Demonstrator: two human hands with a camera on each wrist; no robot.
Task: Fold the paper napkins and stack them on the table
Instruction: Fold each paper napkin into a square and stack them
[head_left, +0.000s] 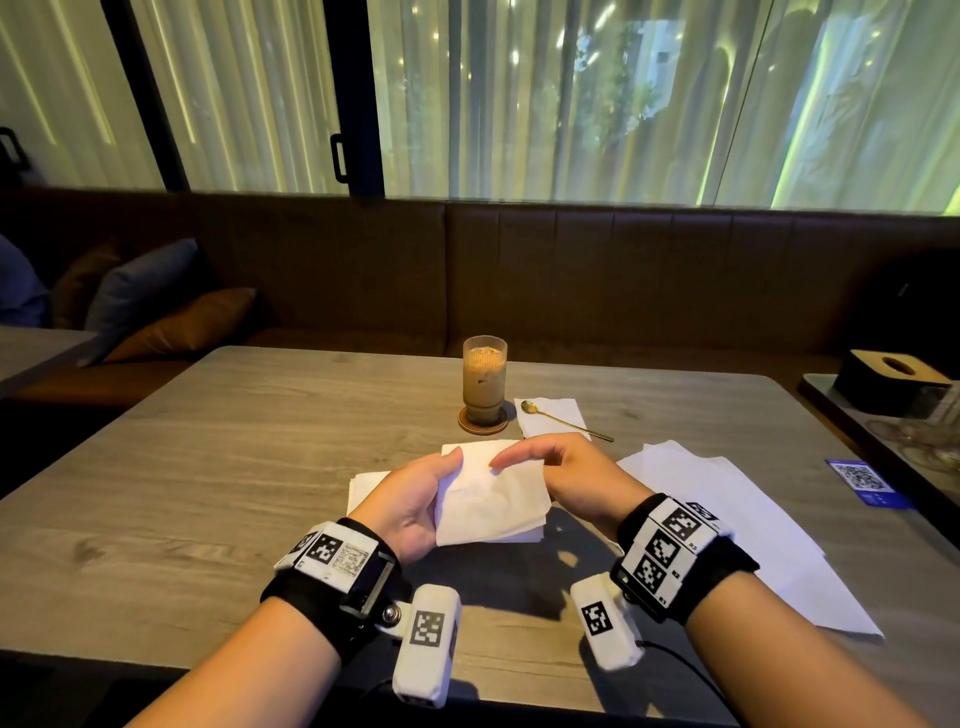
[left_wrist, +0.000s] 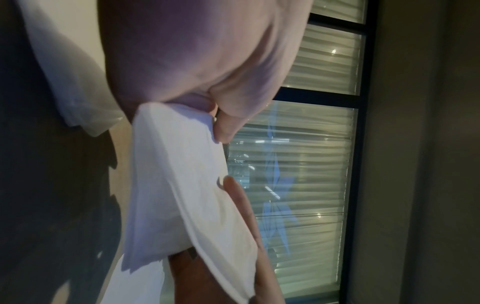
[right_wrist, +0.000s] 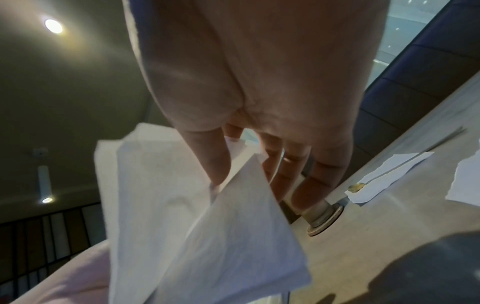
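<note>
A folded white napkin is held just above the wooden table. My left hand grips its left edge, thumb on top and fingers underneath. My right hand pinches the far right part; in the right wrist view a flap of the napkin runs between the thumb and the other fingers. The left wrist view shows the napkin under my left thumb. A low stack of folded napkins lies on the table beneath it. Unfolded napkins are spread to the right.
A glass of iced coffee stands on a coaster behind the napkin. A gold spoon lies on another napkin beside it. At the right edge are a QR card, a tissue box and some glassware. A bench runs behind the table.
</note>
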